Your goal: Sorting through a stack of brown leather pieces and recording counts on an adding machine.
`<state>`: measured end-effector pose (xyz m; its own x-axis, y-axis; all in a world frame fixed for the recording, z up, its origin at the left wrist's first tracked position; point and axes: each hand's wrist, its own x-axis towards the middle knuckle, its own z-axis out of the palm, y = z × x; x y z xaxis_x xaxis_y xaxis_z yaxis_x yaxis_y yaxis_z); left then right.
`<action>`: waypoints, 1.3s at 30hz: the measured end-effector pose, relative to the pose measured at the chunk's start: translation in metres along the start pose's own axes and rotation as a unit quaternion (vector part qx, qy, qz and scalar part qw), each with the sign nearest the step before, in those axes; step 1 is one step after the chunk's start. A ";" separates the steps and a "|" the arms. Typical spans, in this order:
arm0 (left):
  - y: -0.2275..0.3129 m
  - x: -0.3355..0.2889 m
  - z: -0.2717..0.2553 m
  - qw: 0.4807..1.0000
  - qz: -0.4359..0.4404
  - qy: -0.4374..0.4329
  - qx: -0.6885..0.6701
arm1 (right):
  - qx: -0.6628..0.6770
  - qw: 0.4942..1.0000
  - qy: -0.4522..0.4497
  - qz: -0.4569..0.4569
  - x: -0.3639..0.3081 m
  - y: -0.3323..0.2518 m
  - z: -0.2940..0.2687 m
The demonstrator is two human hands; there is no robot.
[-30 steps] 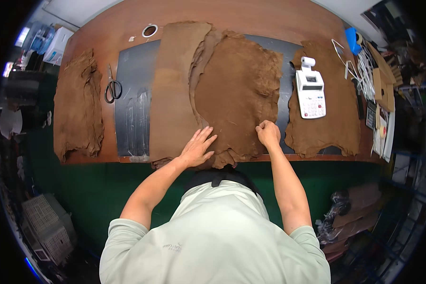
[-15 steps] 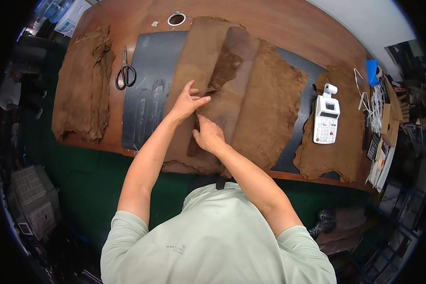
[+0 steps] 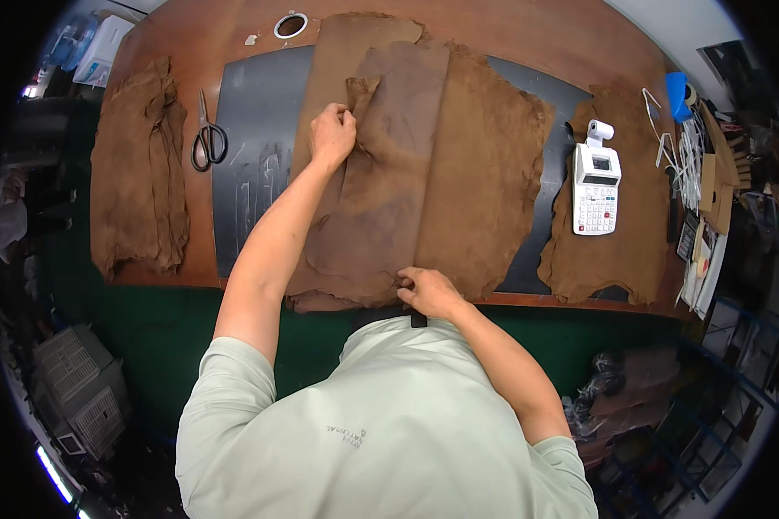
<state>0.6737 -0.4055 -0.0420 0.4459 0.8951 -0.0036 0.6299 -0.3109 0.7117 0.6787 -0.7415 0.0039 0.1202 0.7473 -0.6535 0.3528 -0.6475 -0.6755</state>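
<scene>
A large brown leather hide (image 3: 485, 164) lies across the middle of the table, with a darker flap (image 3: 398, 173) folded over it from the right. My left hand (image 3: 332, 136) is closed at the flap's left edge, pinching leather near a raised crease; its fingertips are partly hidden. Down at the near edge of the fold, my right hand (image 3: 430, 292) has thumb and fingers closed on the leather's border. Beneath the hide is a dark grey cutting mat (image 3: 251, 173).
Black-handled scissors (image 3: 208, 143) lie left of the mat, beside a stack of folded hides (image 3: 138, 173). A white printing calculator (image 3: 596, 186) rests on another hide (image 3: 636, 173) at right. A tape roll (image 3: 291, 25) sits at the far side of the wooden table (image 3: 208, 39).
My hands have moved apart: the left went farther up the hide, the right came down to the near edge. The dark flap now lies spread over the gap in the fold.
</scene>
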 end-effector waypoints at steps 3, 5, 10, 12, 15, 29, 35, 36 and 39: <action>-0.028 0.002 -0.011 0.996 -0.077 -0.039 -0.022 | 0.108 0.991 0.074 0.040 -0.015 0.030 -0.012; -0.033 -0.019 -0.025 0.997 -0.065 -0.046 -0.001 | 0.137 0.980 0.125 0.074 -0.020 0.050 -0.016; -0.008 -0.108 -0.073 0.987 -0.006 -0.113 0.111 | 0.156 0.976 0.127 0.087 -0.015 0.073 -0.022; -0.009 -0.125 -0.081 0.973 -0.002 -0.155 0.172 | 0.151 0.979 0.110 0.077 -0.011 0.066 -0.022; -0.034 -0.137 -0.087 0.945 -0.084 -0.266 0.168 | 0.139 0.985 0.091 0.053 -0.003 0.048 -0.018; 0.017 -0.045 -0.028 0.911 0.339 0.006 0.235 | 0.124 0.981 0.119 0.091 -0.020 0.056 -0.039; -0.002 0.004 -0.001 0.931 0.296 0.015 0.214 | 0.210 0.957 0.158 0.126 -0.023 0.064 -0.057; -0.003 0.003 -0.002 0.950 0.256 0.035 0.174 | 0.235 0.948 0.162 0.142 -0.024 0.067 -0.059; -0.006 -0.003 -0.018 0.980 0.153 0.064 0.112 | 0.285 0.930 0.155 0.176 -0.027 0.073 -0.061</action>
<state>0.6568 -0.4006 -0.0338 0.5620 0.7768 0.2840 0.6090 -0.6210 0.4935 0.7580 -0.7998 -0.0075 0.4275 0.4250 -0.7979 -0.2969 -0.7677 -0.5679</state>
